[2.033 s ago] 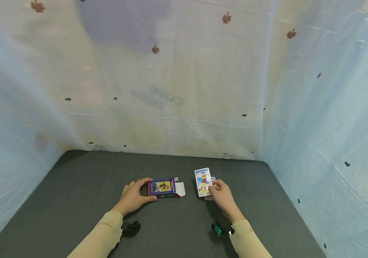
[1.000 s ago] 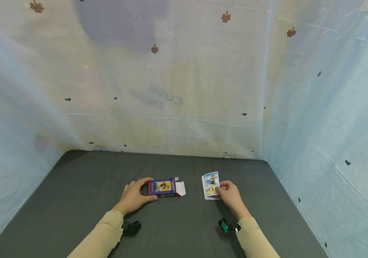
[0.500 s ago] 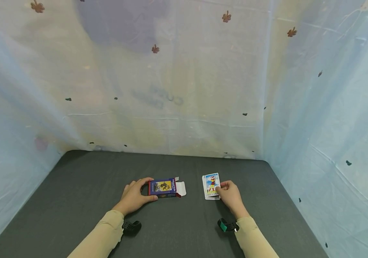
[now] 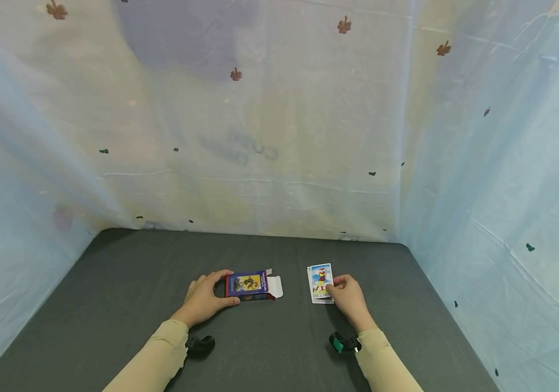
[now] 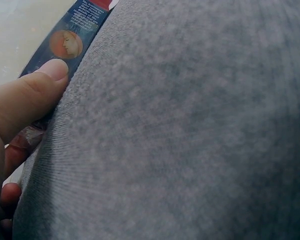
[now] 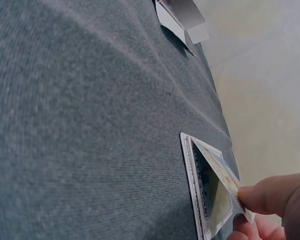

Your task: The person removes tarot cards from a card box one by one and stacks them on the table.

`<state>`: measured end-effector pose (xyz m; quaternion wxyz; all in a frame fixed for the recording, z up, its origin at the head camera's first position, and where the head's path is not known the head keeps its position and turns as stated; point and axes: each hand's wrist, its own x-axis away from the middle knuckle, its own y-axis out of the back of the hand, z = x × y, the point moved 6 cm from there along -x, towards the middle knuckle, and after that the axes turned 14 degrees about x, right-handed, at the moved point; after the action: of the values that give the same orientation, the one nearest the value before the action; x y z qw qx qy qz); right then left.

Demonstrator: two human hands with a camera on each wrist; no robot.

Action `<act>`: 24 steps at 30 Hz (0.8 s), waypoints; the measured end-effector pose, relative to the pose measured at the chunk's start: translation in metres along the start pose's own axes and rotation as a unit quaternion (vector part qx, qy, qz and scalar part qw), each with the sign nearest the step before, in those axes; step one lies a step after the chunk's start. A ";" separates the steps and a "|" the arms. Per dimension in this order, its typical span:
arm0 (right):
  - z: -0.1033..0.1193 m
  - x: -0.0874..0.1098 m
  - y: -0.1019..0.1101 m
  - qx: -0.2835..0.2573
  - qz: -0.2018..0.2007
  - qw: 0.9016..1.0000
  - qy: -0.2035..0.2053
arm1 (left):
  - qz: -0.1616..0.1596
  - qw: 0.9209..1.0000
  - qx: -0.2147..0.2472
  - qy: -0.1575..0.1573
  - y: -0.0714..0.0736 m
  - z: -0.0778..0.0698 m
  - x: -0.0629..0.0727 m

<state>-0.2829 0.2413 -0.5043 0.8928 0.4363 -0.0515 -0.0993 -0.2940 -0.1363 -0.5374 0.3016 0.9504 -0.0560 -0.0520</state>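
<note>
My left hand (image 4: 203,298) grips a blue tarot card box (image 4: 247,283) by its left end, thumb on the near side and fingers at the far side. The box lies flat, its white end flap open to the right. In the left wrist view my thumb presses the box's side panel (image 5: 82,30), below a round portrait. My right hand (image 4: 350,299) pinches a tarot card (image 4: 321,276) with a jester-like figure by its right edge. Beneath it sits a small stack of cards (image 6: 190,185). The right wrist view shows the held card (image 6: 222,170) tilted up from the stack, its right side raised.
A dark grey cloth-covered table (image 4: 260,348) lies under everything. Pale plastic sheeting (image 4: 279,163) rises behind the far edge and on both sides. Black wrist straps (image 4: 200,345) sit at both cuffs. The box's flap (image 6: 185,25) shows at the top of the right wrist view.
The right hand has moved slightly right, bringing the card from the stack's left side to over it. In the last half second almost nothing has shifted. The left hand and box have stayed put.
</note>
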 end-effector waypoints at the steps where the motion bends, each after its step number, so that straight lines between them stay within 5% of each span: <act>1: 0.000 0.000 0.000 0.004 0.000 1.000 -0.001 | 0.000 1.000 0.000 0.000 0.000 0.000 0.000; 11: -0.001 0.003 0.002 0.031 0.003 0.999 -0.009 | -0.001 1.000 0.002 -0.010 -0.001 0.000 0.000; 24: 0.005 0.002 0.000 0.001 -0.002 1.000 0.016 | -0.002 1.000 0.000 -0.010 0.000 -0.003 0.002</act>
<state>-0.2822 0.2372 -0.5017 0.8930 0.4386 -0.0367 -0.0941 -0.2917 -0.1345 -0.5350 0.3012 0.9498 -0.0573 -0.0618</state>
